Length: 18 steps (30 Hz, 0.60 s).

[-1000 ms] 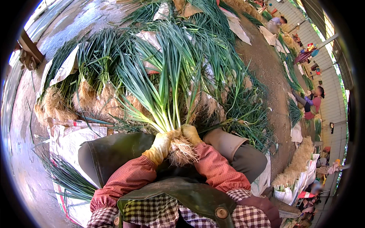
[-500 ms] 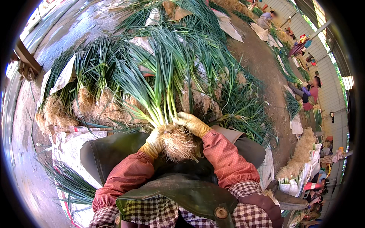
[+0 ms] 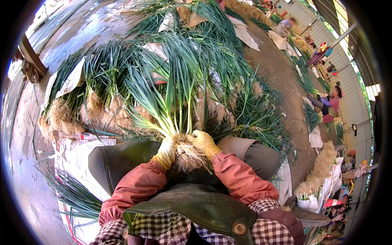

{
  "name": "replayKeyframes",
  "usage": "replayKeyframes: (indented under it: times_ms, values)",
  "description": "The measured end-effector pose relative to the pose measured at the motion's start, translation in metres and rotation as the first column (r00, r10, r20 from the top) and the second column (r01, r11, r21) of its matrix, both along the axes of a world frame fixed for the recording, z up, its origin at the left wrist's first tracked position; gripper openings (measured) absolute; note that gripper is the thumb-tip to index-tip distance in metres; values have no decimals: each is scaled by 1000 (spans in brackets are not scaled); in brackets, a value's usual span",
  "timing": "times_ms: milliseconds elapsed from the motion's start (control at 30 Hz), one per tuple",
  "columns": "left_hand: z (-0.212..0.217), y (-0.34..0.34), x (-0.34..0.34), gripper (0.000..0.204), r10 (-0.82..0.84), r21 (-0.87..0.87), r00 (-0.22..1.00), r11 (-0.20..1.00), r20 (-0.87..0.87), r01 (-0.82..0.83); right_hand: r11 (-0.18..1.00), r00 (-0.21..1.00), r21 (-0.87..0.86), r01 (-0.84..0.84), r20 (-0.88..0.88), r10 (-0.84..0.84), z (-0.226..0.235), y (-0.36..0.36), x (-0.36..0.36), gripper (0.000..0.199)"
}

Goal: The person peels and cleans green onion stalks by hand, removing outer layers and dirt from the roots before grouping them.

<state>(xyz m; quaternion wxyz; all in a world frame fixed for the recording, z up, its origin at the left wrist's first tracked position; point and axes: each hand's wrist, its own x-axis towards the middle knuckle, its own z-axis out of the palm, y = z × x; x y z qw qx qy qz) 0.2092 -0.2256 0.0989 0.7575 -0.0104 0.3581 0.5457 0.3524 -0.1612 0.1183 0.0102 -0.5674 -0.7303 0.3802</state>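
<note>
A bunch of green onions (image 3: pixel 168 116) stands over my lap, its pale stringy roots toward me and its long green leaves fanning away. My left hand (image 3: pixel 166 152), in a yellow glove, is closed around the left side of the bunch just above the roots. From the right, my right hand (image 3: pixel 203 143), gloved alike, grips the same bunch with bent fingers. The root tuft (image 3: pixel 190 156) shows between both hands. Some fingertips are hidden among stems and roots.
More bundled green onions (image 3: pixel 94 104) lie in a row ahead, roots toward me. Loose leaves (image 3: pixel 261 122) spread at the right. White sacking (image 3: pixel 77 159) and more leaves (image 3: pixel 75 196) lie at my left. Along the right wall sits a co-worker (image 3: pixel 332 102) near a root pile (image 3: pixel 318 169).
My right hand has drawn inward and slightly down, closing in on the bunch near the roots. The left hand stays almost in place.
</note>
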Motion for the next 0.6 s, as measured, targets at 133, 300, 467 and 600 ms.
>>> replayKeyframes:
  times_ms: [133, 300, 467, 600]
  values:
    - [2, -3, -6, 18, 34, 17, 984, 999, -172, -32, 949, 970, 297, -108, -177, 166, 18, 5, -4, 63]
    - [21, -3, -7, 12, 5, 34, 970, 999, -244, 3, 953, 913, -181, -242, -376, 161, 13, 30, 8, 40]
    - [7, 1, -8, 17, 52, 49, 983, 998, -175, -44, 904, 930, 412, -111, -278, 241, 16, -4, 0, 14]
    - [-29, 4, -18, 19, 24, 43, 999, 999, 26, -25, 886, 882, 455, -89, -377, 283, 22, -23, -6, 16]
